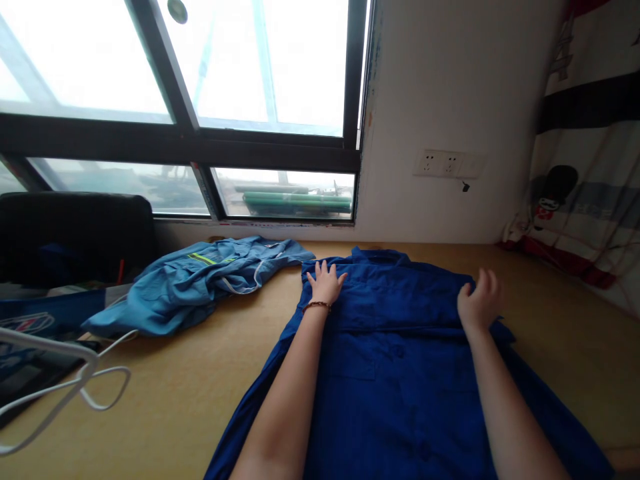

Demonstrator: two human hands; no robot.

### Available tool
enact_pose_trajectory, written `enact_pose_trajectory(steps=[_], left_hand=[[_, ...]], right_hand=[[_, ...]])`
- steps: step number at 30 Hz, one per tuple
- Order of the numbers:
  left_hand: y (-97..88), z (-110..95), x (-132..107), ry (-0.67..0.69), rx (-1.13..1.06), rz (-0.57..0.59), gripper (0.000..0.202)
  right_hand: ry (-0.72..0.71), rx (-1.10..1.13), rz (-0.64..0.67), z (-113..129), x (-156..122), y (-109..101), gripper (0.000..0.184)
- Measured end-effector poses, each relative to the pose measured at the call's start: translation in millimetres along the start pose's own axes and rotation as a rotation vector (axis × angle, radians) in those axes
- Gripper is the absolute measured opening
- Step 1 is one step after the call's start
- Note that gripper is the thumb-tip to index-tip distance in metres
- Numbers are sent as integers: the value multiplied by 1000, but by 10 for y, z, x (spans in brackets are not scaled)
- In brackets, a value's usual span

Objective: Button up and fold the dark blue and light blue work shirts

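Observation:
A dark blue work shirt (395, 353) lies spread flat on the wooden table (190, 387) in front of me, collar toward the window. My left hand (326, 282) rests flat on the shirt's left shoulder, fingers stretched out; a bead bracelet is on that wrist. My right hand (481, 300) is at the shirt's right shoulder with fingers curled, pinching the fabric there.
A crumpled light blue jacket (200, 283) with a yellow-green stripe lies to the left. White plastic hangers (75, 387) lie at the left edge by a dark chair (75, 233). Window and wall with sockets (443, 163) are behind; a patterned curtain (585, 187) hangs at right.

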State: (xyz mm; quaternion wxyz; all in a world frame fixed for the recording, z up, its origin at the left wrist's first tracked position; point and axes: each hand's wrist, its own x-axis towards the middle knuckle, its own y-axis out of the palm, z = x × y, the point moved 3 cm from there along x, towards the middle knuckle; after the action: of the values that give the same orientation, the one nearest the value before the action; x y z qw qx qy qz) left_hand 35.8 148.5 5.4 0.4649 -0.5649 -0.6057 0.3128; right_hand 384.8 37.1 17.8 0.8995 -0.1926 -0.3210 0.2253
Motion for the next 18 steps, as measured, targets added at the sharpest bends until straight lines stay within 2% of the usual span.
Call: enact_pose_trajectory(steps=[1, 3, 7, 10, 16, 18], left_hand=[[15, -76, -20, 52, -9, -16, 55], [90, -160, -69, 98, -22, -16, 51], [288, -74, -119, -33, 7, 1, 56], [359, 13, -87, -78, 19, -16, 62], [318, 154, 29, -147, 57, -10, 68], [272, 212, 47, -201, 66, -42, 68]], right_hand=[[-86, -81, 57, 50, -42, 58, 50], [-90, -166, 189, -1, -100, 193, 50], [181, -213, 301, -415, -89, 369, 62], [221, -214, 291, -588, -33, 409, 62], [199, -227, 233, -573, -10, 414, 57], [171, -268, 191, -589, 39, 401, 56]])
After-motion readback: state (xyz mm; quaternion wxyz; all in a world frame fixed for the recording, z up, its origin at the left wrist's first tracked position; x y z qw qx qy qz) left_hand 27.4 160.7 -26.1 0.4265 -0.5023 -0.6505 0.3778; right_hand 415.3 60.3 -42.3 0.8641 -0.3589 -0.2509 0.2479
